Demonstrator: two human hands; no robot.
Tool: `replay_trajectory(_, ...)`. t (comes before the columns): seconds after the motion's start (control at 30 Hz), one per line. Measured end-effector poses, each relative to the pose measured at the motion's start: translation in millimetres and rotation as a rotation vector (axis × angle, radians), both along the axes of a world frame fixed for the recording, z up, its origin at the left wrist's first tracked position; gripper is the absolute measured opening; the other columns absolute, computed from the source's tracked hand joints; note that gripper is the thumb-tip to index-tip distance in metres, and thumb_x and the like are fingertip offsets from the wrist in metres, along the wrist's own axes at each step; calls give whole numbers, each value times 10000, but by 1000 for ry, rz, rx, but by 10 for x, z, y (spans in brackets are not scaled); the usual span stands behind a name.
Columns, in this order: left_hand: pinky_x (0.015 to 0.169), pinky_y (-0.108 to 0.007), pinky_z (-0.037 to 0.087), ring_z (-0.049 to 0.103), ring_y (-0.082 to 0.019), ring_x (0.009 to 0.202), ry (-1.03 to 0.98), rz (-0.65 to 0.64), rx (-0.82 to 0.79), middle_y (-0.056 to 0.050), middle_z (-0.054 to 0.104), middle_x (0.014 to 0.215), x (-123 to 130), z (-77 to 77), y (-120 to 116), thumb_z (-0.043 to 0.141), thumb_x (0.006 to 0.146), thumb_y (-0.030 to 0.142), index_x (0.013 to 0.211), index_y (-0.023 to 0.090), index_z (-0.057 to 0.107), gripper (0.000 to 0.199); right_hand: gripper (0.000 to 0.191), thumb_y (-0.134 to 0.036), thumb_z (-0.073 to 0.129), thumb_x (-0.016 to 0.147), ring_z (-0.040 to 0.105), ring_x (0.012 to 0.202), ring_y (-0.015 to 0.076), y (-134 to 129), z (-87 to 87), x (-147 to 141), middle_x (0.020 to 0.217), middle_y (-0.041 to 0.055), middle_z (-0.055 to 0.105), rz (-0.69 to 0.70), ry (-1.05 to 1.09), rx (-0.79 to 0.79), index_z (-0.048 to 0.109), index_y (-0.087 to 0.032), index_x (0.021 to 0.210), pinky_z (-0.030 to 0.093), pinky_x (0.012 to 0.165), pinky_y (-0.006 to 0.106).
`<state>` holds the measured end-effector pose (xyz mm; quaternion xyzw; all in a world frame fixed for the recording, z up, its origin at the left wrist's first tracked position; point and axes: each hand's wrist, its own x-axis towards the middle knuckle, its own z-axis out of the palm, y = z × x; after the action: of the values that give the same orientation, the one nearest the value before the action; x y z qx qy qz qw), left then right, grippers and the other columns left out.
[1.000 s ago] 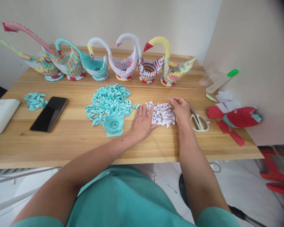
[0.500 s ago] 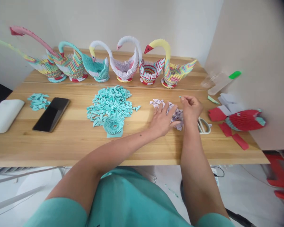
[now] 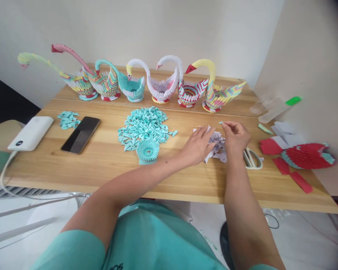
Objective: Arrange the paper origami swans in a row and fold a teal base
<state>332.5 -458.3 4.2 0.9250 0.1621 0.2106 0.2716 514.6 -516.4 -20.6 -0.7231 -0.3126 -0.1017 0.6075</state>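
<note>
My left hand [image 3: 198, 147] rests with fingers spread over the left side of a heap of pale lilac folded-paper triangles [image 3: 219, 147], hiding part of it. On the heap's right, my right hand [image 3: 237, 137] pinches a small teal folded-paper triangle [image 3: 221, 122] between thumb and finger, its tip sticking out to the left. Left of both hands spreads a big pile of teal paper triangles [image 3: 145, 123]. At that pile's front edge stands a round, pleated teal paper piece [image 3: 148, 150], with a teal paper square [image 3: 147, 162] partly showing beneath it.
Several folded-paper swans [image 3: 161, 88] line the back. Scissors [image 3: 252, 159] lie beside my right wrist. Further right are a red paper model [image 3: 305, 156] and a green-capped glue bottle [image 3: 278, 109]. At left lie a phone [image 3: 81, 135], a small teal pile [image 3: 68, 120] and a white power bank [image 3: 30, 134].
The view has swung so the table sits further right and lower. My left hand now covers more of the lilac heap's left end. The right hand keeps its pinch on the teal triangle.
</note>
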Motion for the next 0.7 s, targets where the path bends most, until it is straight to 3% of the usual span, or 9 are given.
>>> replay_trajectory(0.13,1237,-434,418,487,-252,1480,-191,-89,-71,-140,529,1583,-620,106,104,536,1026,244,1497,178,533,475,266,-463,752,813,724,870,243,-10,179,-262,866,53,789,44,-107,-47,782,-200,840,555,912,424)
replay_trajectory(0.27,1016,-388,582,703,-237,1167,-331,-11,-150,-114,731,1310,-1101,122,500,574,995,205,1325,200,680,347,219,-432,819,763,727,814,221,127,295,-700,824,24,780,257,-40,-71,768,-226,815,567,835,375)
replay_trajectory(0.4,712,-275,590,741,-181,812,-442,51,-276,-73,805,984,-1325,255,879,637,999,260,1179,170,754,233,261,-417,897,691,705,724,183,368,424,-1194,776,-2,759,621,209,-66,751,-239,815,578,732,325)
replay_trajectory(0.57,706,-251,565,750,-165,772,-503,-67,-256,-55,809,878,-1512,482,1037,666,1012,324,1001,184,810,201,329,-440,959,644,660,650,147,640,563,-1532,726,-8,728,896,448,-48,731,-238,770,558,647,280)
replay_trajectory(0.7,699,-243,553,730,-149,724,-526,-122,-187,-40,791,807,-1610,488,1070,642,1031,349,935,187,805,249,423,-507,993,588,640,631,140,753,483,-1578,709,-5,716,991,559,-50,717,-233,755,525,608,261)
